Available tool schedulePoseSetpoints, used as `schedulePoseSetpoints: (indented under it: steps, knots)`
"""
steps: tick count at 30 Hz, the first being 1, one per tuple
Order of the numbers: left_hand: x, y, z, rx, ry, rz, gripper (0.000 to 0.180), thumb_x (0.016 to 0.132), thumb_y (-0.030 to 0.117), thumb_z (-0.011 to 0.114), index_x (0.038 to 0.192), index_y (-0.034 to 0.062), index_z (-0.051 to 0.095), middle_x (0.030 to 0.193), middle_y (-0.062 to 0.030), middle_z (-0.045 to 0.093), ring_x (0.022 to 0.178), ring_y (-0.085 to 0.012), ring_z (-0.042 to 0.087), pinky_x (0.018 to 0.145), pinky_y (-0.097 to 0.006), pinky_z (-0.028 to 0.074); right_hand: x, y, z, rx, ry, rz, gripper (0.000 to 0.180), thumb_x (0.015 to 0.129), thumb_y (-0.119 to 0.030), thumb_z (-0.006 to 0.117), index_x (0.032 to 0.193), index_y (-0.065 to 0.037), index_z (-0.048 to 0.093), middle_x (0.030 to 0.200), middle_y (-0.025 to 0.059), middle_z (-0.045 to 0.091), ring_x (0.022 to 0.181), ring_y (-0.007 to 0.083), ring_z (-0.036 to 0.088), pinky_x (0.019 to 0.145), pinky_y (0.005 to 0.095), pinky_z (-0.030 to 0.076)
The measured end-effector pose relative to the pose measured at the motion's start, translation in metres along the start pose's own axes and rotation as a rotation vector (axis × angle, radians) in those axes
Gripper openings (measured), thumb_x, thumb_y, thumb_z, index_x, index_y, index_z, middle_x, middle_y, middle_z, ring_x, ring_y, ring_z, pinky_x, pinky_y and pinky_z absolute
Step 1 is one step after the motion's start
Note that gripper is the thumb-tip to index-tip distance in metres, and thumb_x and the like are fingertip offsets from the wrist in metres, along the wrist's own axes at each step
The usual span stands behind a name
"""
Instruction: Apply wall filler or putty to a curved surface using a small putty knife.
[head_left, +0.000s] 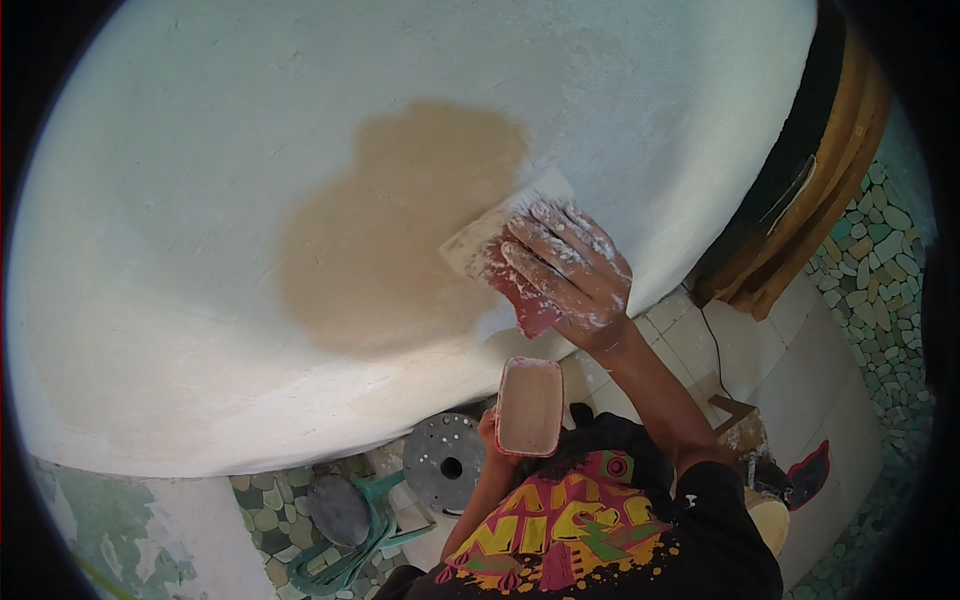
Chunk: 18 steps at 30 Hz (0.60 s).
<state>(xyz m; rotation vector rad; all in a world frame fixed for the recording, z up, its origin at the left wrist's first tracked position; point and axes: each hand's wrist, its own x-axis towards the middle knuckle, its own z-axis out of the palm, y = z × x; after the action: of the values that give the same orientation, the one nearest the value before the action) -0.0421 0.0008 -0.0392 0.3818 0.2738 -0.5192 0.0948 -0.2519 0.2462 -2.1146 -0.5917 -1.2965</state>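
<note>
a pale plastered wall [200, 200] fills most of the head view, bending with the lens, and a tan damp-looking patch [390, 230] spreads across its middle. at the right a dark brown wooden door frame [810, 190] runs down the wall's edge, its top cut off by the black rim of the picture. below lie white floor tiles [790, 350] and a strip of pebble paving [880, 290], partly lost in the dark border. a green plastic chair [350, 540] stands near the lower left, half hidden under the wall's curve, beside a round grey metal disc [445, 460] with holes

the right hand [565, 270], dusted white, presses flat against the wall with fingers spread over a red-handled scraper [505, 270]; its pale blade lies on the edge of the tan patch, and the handle is mostly covered by the palm. the left hand [490, 435] is nearly all hidden behind a small rectangular pinkish tub [530, 405] that it grips from below, held close to the chest; only a few fingers show at the tub's left side. what the tub holds is hard to make out
</note>
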Motion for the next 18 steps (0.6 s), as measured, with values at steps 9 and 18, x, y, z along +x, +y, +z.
schedulePoseSetpoints:
  steps: [9, 18]
  knots:
    - [0.003, -0.003, -0.006, -0.034, -0.029, 0.011, 0.083, 0.088, 0.046, 0.063, 0.157, 0.0068, 0.037, 0.156, -0.0249, 0.042, 0.14, -0.0458, 0.046, 0.118, -0.054, 0.04, 0.001, 0.009, 0.026, 0.082, 0.064, -0.071, 0.031, 0.083, -0.016, 0.074, 0.114, -0.016, 0.08, 0.125, 0.0047, 0.075, 0.118, 0.0255, 0.07, 0.107, 0.046, 0.054]
    - [-0.009, -0.004, 0.028, -0.059, 0.046, 0.004, 0.061, 0.093, 0.04, 0.053, 0.14, 0.0009, 0.058, 0.135, -0.0209, 0.066, 0.117, -0.0398, 0.066, 0.103, -0.054, 0.053, 0.025, -0.018, -0.018, 0.234, 0.152, -0.002, 0.029, 0.084, -0.015, 0.076, 0.112, -0.017, 0.081, 0.123, 0.0045, 0.076, 0.118, 0.0279, 0.07, 0.107, 0.0482, 0.053]
